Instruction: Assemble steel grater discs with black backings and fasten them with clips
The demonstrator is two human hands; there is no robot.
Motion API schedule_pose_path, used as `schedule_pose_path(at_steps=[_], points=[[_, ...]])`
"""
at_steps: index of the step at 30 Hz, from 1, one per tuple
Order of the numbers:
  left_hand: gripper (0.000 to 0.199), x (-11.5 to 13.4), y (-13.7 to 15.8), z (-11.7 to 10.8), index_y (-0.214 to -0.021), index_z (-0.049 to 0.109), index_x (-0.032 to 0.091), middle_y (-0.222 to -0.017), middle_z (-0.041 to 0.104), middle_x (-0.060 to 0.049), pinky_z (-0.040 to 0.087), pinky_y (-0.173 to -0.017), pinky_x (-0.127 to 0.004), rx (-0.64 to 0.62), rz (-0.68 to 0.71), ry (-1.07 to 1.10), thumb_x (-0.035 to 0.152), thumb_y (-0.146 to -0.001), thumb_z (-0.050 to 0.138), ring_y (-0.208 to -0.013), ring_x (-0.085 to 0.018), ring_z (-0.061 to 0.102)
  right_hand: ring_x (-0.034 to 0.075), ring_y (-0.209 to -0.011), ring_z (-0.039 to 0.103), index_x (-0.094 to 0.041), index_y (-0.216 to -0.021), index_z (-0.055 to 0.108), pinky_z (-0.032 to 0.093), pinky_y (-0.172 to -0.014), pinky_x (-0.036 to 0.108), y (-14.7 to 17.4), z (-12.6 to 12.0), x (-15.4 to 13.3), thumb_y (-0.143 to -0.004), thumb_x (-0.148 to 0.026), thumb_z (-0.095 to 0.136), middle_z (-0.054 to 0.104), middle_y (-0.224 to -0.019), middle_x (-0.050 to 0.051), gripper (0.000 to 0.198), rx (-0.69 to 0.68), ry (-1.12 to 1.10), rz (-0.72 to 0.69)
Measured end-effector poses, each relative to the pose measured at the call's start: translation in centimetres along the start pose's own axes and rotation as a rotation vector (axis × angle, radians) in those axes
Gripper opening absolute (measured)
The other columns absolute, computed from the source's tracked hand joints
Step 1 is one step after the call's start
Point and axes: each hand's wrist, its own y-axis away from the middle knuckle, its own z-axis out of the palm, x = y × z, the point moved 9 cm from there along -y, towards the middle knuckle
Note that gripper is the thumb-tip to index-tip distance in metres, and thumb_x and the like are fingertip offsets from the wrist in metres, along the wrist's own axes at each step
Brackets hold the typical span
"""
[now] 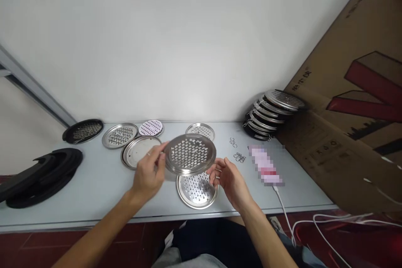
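Note:
My left hand (149, 176) pinches the left rim of a round metal grater plate (190, 155), holding it tilted above the table. Beside the plate's lower right edge is my right hand (230, 184), its fingers loosely curled and apart, with nothing visible in them. Under the held plate, a second round grater plate (197, 192) lies on the table, partly covered from view. Another grater plate (201, 130) is behind it, near the wall. To the left sits a shallow round metal dish (141, 150), partly hidden by my left hand.
More grater plates (120, 135) lie at the left, with a black-rimmed one (84, 130) and black rings (47, 180) nearby. Small metal rings (233, 142) and clips (239, 157) lie right. A stack of graters (273, 113) leans by a cardboard box (345, 134). A white cable (282, 205) hangs over the edge.

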Motion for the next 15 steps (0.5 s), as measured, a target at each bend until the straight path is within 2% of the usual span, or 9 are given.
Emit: schedule_pose_path(at_steps=[3, 6, 8, 10, 12, 15], points=[[0.037, 2.8, 1.7, 0.9, -0.134, 0.056, 0.025, -0.11, 0.075, -0.009, 0.061, -0.083, -0.034, -0.041, 0.226, 0.01, 0.017, -0.1, 0.043, -0.098, -0.021, 0.073, 0.024, -0.067, 0.066, -0.021, -0.094, 0.069, 0.05, -0.049, 0.033, 1.3, -1.9, 0.8, -0.093, -0.063, 0.045, 0.07, -0.09, 0.011, 0.048, 0.097, -0.062, 0.038], [0.042, 4.6, 3.6, 1.7, -0.13, 0.057, 0.028, -0.11, 0.076, -0.007, 0.061, -0.082, -0.033, -0.125, 0.506, 0.016, 0.006, -0.095, 0.048, -0.099, -0.019, 0.074, 0.031, -0.099, 0.069, -0.023, -0.109, 0.071, 0.059, -0.073, 0.04, 2.0, -4.0, 1.6, -0.095, -0.063, 0.043, 0.071, -0.115, 0.013, 0.051, 0.21, 0.11, 0.011], [0.041, 4.5, 4.9, 2.6, -0.124, 0.06, 0.028, -0.112, 0.077, -0.006, 0.061, -0.084, -0.034, -0.192, 0.609, 0.006, 0.003, -0.094, 0.05, -0.101, -0.019, 0.073, 0.033, -0.12, 0.062, -0.025, -0.123, 0.067, 0.057, -0.089, 0.044, 2.2, -4.6, 2.1, -0.094, -0.061, 0.051, 0.065, -0.133, 0.013, 0.049, 0.25, 0.292, -0.015], [0.035, 3.7, 5.9, 3.5, -0.12, 0.062, 0.027, -0.113, 0.076, -0.006, 0.06, -0.085, -0.035, -0.236, 0.628, -0.006, 0.005, -0.095, 0.052, -0.102, -0.019, 0.073, 0.034, -0.13, 0.054, -0.025, -0.134, 0.06, 0.051, -0.102, 0.049, 2.1, -4.4, 2.5, -0.091, -0.056, 0.062, 0.059, -0.141, 0.012, 0.053, 0.243, 0.491, -0.071], [0.028, 2.5, 6.7, 4.4, -0.119, 0.063, 0.025, -0.115, 0.075, -0.008, 0.06, -0.083, -0.036, -0.272, 0.595, -0.025, 0.01, -0.097, 0.054, -0.101, -0.02, 0.073, 0.034, -0.132, 0.05, -0.024, -0.142, 0.052, 0.043, -0.111, 0.053, 2.0, -3.5, 2.8, -0.09, -0.05, 0.065, 0.058, -0.14, 0.013, 0.059, 0.215, 0.695, -0.158], [0.025, 0.1, 7.2, 5.7, -0.122, 0.064, 0.024, -0.122, 0.072, -0.011, 0.06, -0.085, -0.038, -0.366, 0.463, -0.062, 0.02, -0.099, 0.056, -0.104, -0.023, 0.072, 0.034, -0.128, 0.049, -0.022, -0.149, 0.043, 0.041, -0.112, 0.055, 1.9, -2.3, 3.4, -0.095, -0.044, 0.06, 0.058, -0.138, 0.014, 0.061, 0.173, 0.899, -0.243]])
